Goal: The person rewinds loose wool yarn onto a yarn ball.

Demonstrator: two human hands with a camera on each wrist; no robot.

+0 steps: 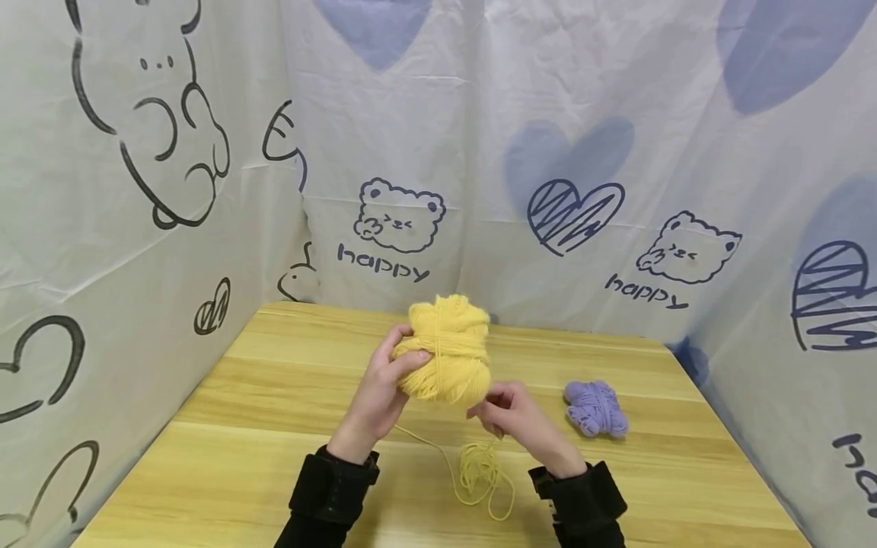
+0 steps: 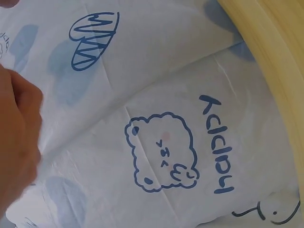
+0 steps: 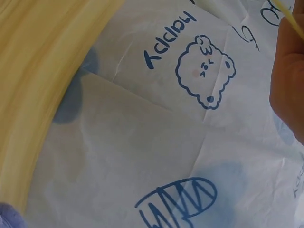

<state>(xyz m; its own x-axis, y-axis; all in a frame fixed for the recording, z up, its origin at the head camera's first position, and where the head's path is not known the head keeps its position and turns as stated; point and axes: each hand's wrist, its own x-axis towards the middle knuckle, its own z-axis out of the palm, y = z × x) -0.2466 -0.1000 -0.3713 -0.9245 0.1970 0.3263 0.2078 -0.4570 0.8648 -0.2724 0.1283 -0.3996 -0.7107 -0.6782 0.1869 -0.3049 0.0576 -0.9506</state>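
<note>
A skein of yellow yarn (image 1: 448,350) is held up above the table by my left hand (image 1: 377,384), the thumb across its front. At the skein's lower right, my right hand (image 1: 517,418) has curled fingers and pinches a yellow strand; the fingertips are partly hidden. A small loose tangle of yellow yarn (image 1: 479,464) lies on the table below, with a strand running left towards the skein. The left wrist view shows only part of the left hand (image 2: 19,142). In the right wrist view, a yellow strand (image 3: 289,16) passes by the right hand (image 3: 289,80).
A purple skein of yarn (image 1: 596,409) lies on the wooden table (image 1: 226,457), right of my right hand. Pale cloth walls (image 1: 479,137) with drawn bears and hearts stand behind and at both sides of the table.
</note>
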